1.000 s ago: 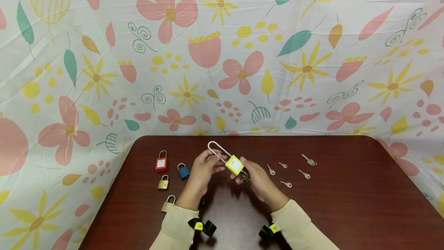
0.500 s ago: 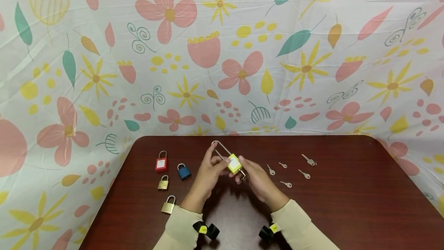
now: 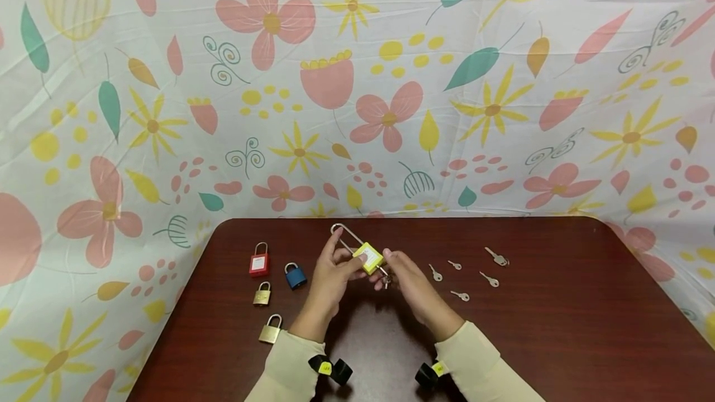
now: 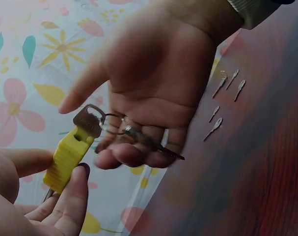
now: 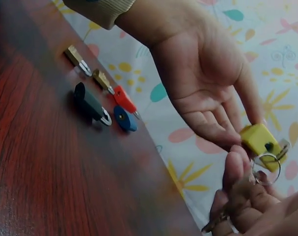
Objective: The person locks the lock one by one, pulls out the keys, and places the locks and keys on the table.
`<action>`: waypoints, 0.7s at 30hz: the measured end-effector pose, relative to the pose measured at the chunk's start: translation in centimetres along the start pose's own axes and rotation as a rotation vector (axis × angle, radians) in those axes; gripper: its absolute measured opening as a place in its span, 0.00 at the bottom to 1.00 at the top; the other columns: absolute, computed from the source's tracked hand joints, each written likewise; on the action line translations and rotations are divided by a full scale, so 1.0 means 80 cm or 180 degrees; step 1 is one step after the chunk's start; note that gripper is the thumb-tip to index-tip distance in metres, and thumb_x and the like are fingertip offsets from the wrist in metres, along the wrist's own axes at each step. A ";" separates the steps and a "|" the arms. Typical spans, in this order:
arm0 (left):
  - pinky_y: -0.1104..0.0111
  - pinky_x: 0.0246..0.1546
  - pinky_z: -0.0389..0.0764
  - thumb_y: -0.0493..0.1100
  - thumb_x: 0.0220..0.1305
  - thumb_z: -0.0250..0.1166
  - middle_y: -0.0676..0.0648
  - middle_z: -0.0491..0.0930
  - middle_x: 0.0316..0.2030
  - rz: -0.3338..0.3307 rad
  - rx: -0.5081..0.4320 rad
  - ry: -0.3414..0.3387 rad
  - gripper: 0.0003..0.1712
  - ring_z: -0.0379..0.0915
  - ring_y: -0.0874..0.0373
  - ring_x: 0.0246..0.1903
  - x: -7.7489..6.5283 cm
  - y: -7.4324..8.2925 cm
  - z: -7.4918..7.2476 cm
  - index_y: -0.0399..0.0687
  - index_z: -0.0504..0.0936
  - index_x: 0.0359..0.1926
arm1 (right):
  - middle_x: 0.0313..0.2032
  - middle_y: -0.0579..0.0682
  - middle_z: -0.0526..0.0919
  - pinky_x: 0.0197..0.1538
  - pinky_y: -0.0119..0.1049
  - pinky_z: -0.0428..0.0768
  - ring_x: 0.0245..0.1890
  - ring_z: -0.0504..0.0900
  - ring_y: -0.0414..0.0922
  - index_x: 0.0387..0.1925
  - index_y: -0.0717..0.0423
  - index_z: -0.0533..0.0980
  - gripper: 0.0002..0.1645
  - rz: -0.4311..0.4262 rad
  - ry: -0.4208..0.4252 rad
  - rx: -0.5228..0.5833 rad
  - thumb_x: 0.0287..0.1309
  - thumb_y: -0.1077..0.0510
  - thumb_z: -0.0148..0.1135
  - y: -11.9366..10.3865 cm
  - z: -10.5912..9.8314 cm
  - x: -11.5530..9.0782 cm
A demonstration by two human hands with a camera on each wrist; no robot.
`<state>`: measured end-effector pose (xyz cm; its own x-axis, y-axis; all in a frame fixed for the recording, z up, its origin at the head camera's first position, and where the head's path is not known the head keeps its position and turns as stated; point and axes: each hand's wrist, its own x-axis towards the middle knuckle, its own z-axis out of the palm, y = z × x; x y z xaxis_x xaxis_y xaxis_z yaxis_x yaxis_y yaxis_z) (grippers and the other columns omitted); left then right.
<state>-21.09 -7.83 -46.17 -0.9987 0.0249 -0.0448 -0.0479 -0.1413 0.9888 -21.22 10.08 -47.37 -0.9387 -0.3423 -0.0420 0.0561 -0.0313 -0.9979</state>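
My left hand pinches a yellow padlock between thumb and fingers, its index finger reaching up along the long shackle. A key stands in the bottom of the lock body. From this key a metal ring carries more keys, which lie against the bent fingers of my right hand. The right thumb is held away from the key and pinches nothing. In the right wrist view the padlock's underside shows the ring hanging below it.
Left on the dark wood table are a red padlock, a blue padlock, two brass padlocks and a black padlock. Several loose keys lie at the right. A floral cloth hangs behind.
The left fingers have shifted from the shackle's lower part onto the lock body, index finger now along the shackle. The padlock has moved slightly left, and the right fingers have loosened from the key.
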 end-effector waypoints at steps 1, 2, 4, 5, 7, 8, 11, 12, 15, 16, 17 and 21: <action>0.63 0.42 0.87 0.37 0.64 0.69 0.48 0.79 0.40 0.0007 -0.0029 0.0051 0.49 0.83 0.62 0.33 0.000 0.000 0.000 0.57 0.54 0.79 | 0.34 0.50 0.84 0.48 0.46 0.82 0.33 0.83 0.44 0.48 0.63 0.71 0.33 0.0037 -0.0035 -0.0033 0.78 0.36 0.40 0.000 0.000 0.000; 0.64 0.41 0.87 0.36 0.64 0.69 0.49 0.79 0.39 0.0008 -0.0054 0.0093 0.49 0.83 0.62 0.33 0.001 0.000 -0.001 0.57 0.54 0.79 | 0.33 0.50 0.83 0.49 0.48 0.82 0.34 0.83 0.44 0.47 0.65 0.72 0.34 0.0079 -0.0087 -0.0052 0.78 0.37 0.39 0.000 0.000 -0.001; 0.65 0.40 0.87 0.35 0.64 0.69 0.50 0.79 0.38 0.0017 -0.0085 0.0139 0.49 0.83 0.63 0.32 0.001 0.001 -0.001 0.57 0.53 0.80 | 0.32 0.48 0.83 0.49 0.50 0.82 0.33 0.83 0.43 0.44 0.67 0.74 0.35 0.0122 -0.0232 -0.0063 0.79 0.38 0.39 0.001 -0.001 -0.001; 0.66 0.40 0.87 0.35 0.64 0.69 0.50 0.79 0.38 0.0020 -0.0092 0.0143 0.50 0.83 0.63 0.32 0.001 0.001 -0.001 0.57 0.53 0.80 | 0.31 0.48 0.83 0.49 0.49 0.82 0.33 0.83 0.42 0.42 0.67 0.75 0.34 0.0136 -0.0298 -0.0044 0.79 0.39 0.39 0.002 -0.001 -0.001; 0.67 0.39 0.87 0.35 0.64 0.69 0.51 0.80 0.37 0.0027 -0.0099 0.0143 0.50 0.83 0.64 0.32 0.002 0.002 -0.002 0.57 0.52 0.80 | 0.31 0.46 0.81 0.47 0.46 0.83 0.32 0.83 0.41 0.39 0.66 0.76 0.31 0.0127 -0.0401 -0.0007 0.79 0.43 0.41 0.004 -0.001 0.000; 0.67 0.39 0.87 0.35 0.64 0.69 0.51 0.80 0.38 0.0026 -0.0099 0.0136 0.50 0.83 0.64 0.32 0.002 0.002 -0.002 0.57 0.52 0.80 | 0.31 0.46 0.81 0.46 0.44 0.83 0.32 0.82 0.41 0.38 0.64 0.76 0.28 0.0117 -0.0423 0.0015 0.79 0.44 0.42 0.004 -0.002 0.000; 0.68 0.39 0.87 0.36 0.64 0.69 0.51 0.81 0.38 0.0011 -0.0088 0.0124 0.50 0.83 0.64 0.32 0.002 0.002 -0.002 0.58 0.52 0.80 | 0.30 0.46 0.79 0.43 0.39 0.81 0.31 0.80 0.40 0.36 0.62 0.75 0.22 0.0105 -0.0399 0.0068 0.77 0.48 0.46 0.005 -0.002 0.001; 0.68 0.39 0.87 0.36 0.64 0.69 0.51 0.81 0.38 0.0005 -0.0083 0.0120 0.50 0.84 0.64 0.32 0.002 0.001 -0.002 0.59 0.52 0.80 | 0.30 0.46 0.79 0.43 0.39 0.81 0.31 0.80 0.40 0.36 0.62 0.74 0.20 0.0094 -0.0383 0.0071 0.77 0.50 0.47 0.004 -0.003 0.001; 0.69 0.39 0.86 0.37 0.65 0.69 0.50 0.81 0.39 -0.0006 -0.0058 0.0111 0.50 0.84 0.64 0.33 0.002 0.001 -0.003 0.59 0.52 0.80 | 0.30 0.46 0.78 0.44 0.40 0.80 0.31 0.79 0.41 0.37 0.65 0.73 0.18 0.0091 -0.0311 0.0003 0.75 0.52 0.51 0.003 -0.003 0.000; 0.69 0.39 0.86 0.37 0.65 0.69 0.49 0.81 0.39 -0.0009 -0.0056 0.0112 0.50 0.84 0.63 0.33 0.002 0.001 -0.003 0.59 0.52 0.80 | 0.30 0.46 0.78 0.45 0.40 0.80 0.32 0.79 0.41 0.38 0.66 0.73 0.18 0.0075 -0.0286 -0.0040 0.74 0.53 0.52 0.002 -0.003 0.000; 0.69 0.39 0.86 0.37 0.65 0.69 0.49 0.81 0.40 -0.0012 -0.0057 0.0115 0.50 0.84 0.63 0.33 0.002 0.001 -0.003 0.59 0.52 0.80 | 0.30 0.46 0.78 0.45 0.41 0.81 0.33 0.80 0.42 0.39 0.68 0.73 0.17 0.0044 -0.0271 -0.0098 0.73 0.54 0.53 0.002 -0.002 0.000; 0.68 0.39 0.86 0.35 0.64 0.69 0.47 0.81 0.42 0.0001 -0.0088 0.0137 0.50 0.84 0.64 0.33 0.002 0.002 -0.003 0.59 0.52 0.80 | 0.29 0.47 0.78 0.42 0.38 0.82 0.32 0.79 0.42 0.41 0.71 0.72 0.17 -0.0076 -0.0216 -0.0323 0.71 0.56 0.57 0.003 -0.001 0.000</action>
<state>-21.24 -8.09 -46.10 -0.9985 -0.0176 -0.0511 -0.0474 -0.1685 0.9846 -21.24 10.12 -47.64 -0.9139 -0.4056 -0.0182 -0.0040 0.0538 -0.9985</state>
